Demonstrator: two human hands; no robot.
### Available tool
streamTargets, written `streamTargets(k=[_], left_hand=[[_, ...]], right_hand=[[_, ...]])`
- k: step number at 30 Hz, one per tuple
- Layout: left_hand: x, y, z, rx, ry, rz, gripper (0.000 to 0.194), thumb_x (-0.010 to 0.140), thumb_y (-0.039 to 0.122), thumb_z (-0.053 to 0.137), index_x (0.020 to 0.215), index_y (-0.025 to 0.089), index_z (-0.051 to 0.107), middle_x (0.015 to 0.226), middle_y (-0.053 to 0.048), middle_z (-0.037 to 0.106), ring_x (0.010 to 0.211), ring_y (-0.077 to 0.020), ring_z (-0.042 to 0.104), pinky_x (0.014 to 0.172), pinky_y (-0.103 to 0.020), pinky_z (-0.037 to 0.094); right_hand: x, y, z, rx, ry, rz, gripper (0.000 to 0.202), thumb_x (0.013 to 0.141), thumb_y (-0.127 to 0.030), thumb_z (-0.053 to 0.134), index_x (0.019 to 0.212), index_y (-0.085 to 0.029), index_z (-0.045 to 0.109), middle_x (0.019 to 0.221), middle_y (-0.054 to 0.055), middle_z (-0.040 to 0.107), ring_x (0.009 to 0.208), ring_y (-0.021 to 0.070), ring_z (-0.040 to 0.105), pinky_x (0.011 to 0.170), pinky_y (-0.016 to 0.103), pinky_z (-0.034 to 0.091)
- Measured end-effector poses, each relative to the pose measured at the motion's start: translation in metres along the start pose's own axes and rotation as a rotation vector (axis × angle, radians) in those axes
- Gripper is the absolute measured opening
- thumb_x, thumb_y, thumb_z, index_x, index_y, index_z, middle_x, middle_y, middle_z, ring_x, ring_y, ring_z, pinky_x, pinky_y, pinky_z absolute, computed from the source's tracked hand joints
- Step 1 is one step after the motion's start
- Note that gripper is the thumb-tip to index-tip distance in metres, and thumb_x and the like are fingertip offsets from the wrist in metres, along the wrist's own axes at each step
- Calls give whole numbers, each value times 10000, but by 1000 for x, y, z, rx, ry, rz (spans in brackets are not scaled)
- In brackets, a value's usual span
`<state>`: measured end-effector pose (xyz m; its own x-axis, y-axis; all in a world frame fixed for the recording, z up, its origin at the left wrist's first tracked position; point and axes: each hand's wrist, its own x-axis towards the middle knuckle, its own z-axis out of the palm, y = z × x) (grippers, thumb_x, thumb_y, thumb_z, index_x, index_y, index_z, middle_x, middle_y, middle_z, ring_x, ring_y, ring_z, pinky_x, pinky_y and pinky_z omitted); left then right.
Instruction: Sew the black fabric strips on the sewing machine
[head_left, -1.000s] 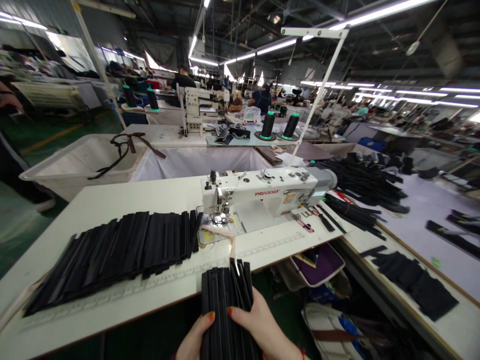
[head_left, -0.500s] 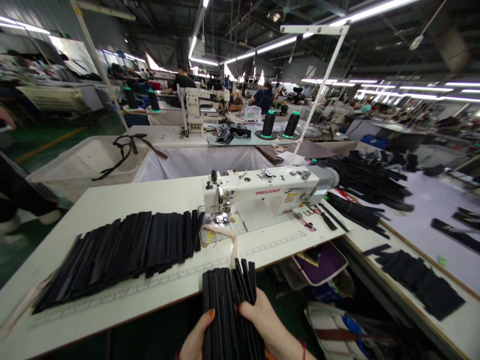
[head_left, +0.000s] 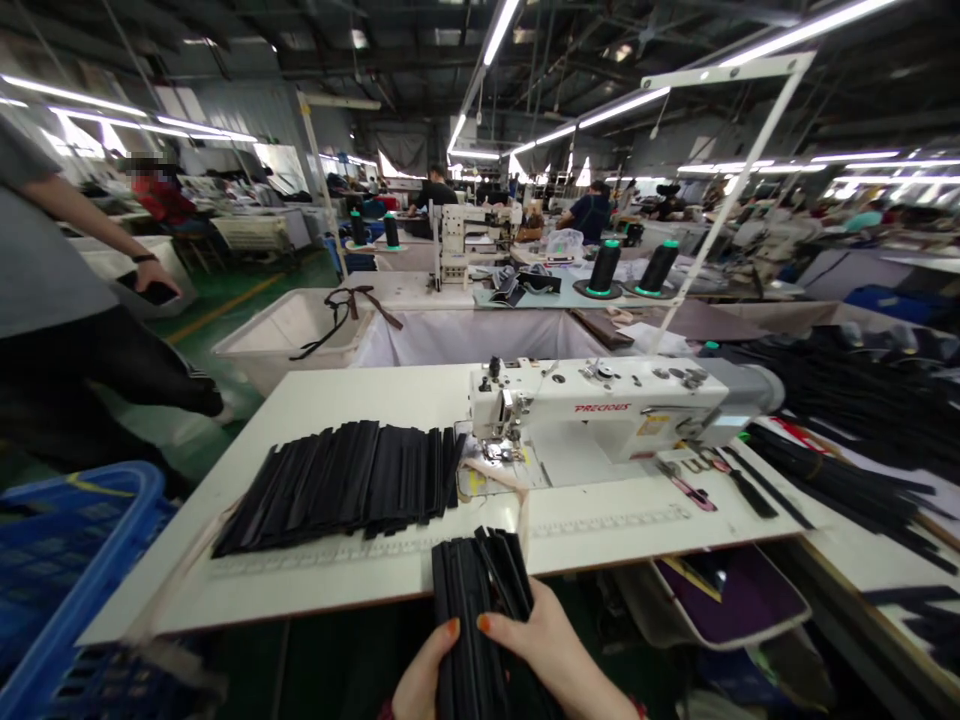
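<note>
A bundle of black strips (head_left: 466, 610) stands upright between my two hands, just in front of the table's near edge. My left hand (head_left: 424, 670) is closed on its left side, the thumb lying along the front. From the right, my right hand (head_left: 536, 635) grips the same bundle, its thumb pressed on the strips. A few strips at the top right fan apart from the others. Beyond them, a row of overlapping black strips (head_left: 352, 475) lies on the white table (head_left: 390, 392), reaching to the needle area of a white sewing machine (head_left: 600, 410).
A pale tape (head_left: 523, 515) hangs from the machine bed over the table edge. Pink-handled scissors (head_left: 690, 490) lie at the right. A blue basket (head_left: 97, 540) stands at the left, a purple-lined bin (head_left: 742, 600) under the table. A person (head_left: 67, 260) walks at the far left.
My view has swung left, so the table and machine sit further right. The blue basket and a walking person have come into view. My right thumb has shifted left across the bundle.
</note>
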<state>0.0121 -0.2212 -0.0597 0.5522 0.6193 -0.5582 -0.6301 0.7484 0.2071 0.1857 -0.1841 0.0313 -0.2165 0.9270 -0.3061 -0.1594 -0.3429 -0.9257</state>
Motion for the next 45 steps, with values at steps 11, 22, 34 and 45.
streamTargets(k=[11,22,34,45], left_hand=[[-16,23,15,-130,88,160,480,867,422,648,1154,39,694,899,-178,787,972,-366,722,967,-475,488],[-23,39,16,-203,-135,221,523,883,473,596,1193,60,680,1127,-167,745,1157,-350,640,1044,-445,431],[-36,64,37,-302,-378,386,424,761,385,801,1145,228,713,1106,-78,757,1035,-213,686,922,-384,495],[-29,68,29,-332,-369,360,399,796,383,760,1160,235,690,1089,-52,732,984,-178,686,919,-347,473]], right_hand=[[35,-18,25,-245,-74,-35,345,697,-340,744,967,-128,709,928,91,756,891,285,700,822,381,547],[55,-32,41,-140,-10,-1,219,711,-343,732,816,-159,678,729,50,728,691,254,684,639,353,536],[59,-49,-14,24,320,-110,586,572,-504,845,997,-149,655,820,49,699,677,204,628,649,318,521],[90,-36,-97,-279,900,-377,598,572,-647,716,897,-152,635,879,109,690,866,310,659,853,449,507]])
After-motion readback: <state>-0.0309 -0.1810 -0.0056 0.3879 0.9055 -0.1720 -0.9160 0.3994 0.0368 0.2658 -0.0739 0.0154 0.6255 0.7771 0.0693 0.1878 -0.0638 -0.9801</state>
